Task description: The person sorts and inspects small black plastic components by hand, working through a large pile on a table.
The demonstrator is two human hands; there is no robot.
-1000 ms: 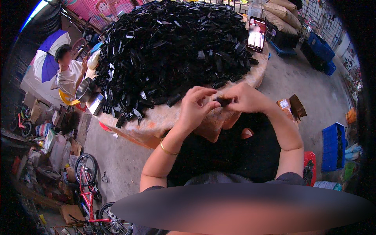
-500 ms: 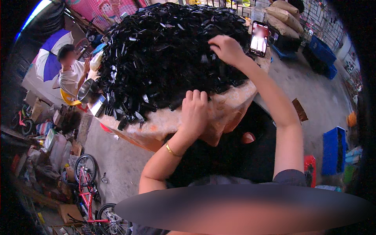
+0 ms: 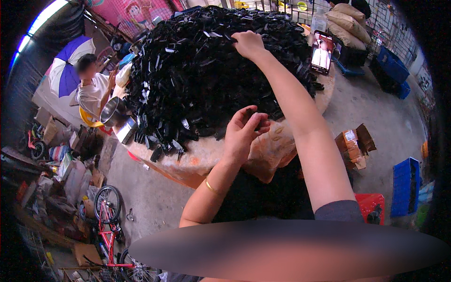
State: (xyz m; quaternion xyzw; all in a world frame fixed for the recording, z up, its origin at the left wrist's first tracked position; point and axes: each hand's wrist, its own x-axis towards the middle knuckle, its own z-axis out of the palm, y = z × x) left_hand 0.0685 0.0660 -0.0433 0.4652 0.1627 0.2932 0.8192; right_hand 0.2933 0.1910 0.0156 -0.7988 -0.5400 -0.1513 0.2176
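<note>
A wide heap of thin, glossy black plastic pieces (image 3: 202, 80) covers most of the table. My right hand (image 3: 249, 44) reaches over its far part, with thumb and fingers pinched on a dark piece at the fingertips. Nearer me, my left hand (image 3: 242, 134) is turned partly palm-up above the table's front edge, its fingers curled in toward the thumb. Something dark shows between those fingers, too small to make out. A gold bangle (image 3: 211, 186) circles my left wrist. The pale, stained table cover (image 3: 202, 152) shows along the near side.
A phone (image 3: 322, 52) stands upright at the table's right edge. Left of the heap are a metal bowl (image 3: 112, 112), a white box-like device (image 3: 126, 130) and a seated person (image 3: 91, 94). On the floor lie a red bicycle (image 3: 109, 239), an opened carton (image 3: 354, 145) and a blue crate (image 3: 405, 187).
My right hand has moved farther away and left across the heap. My left hand has turned from palm-down to partly palm-up, fingers curling. The whole view has shifted slightly.
</note>
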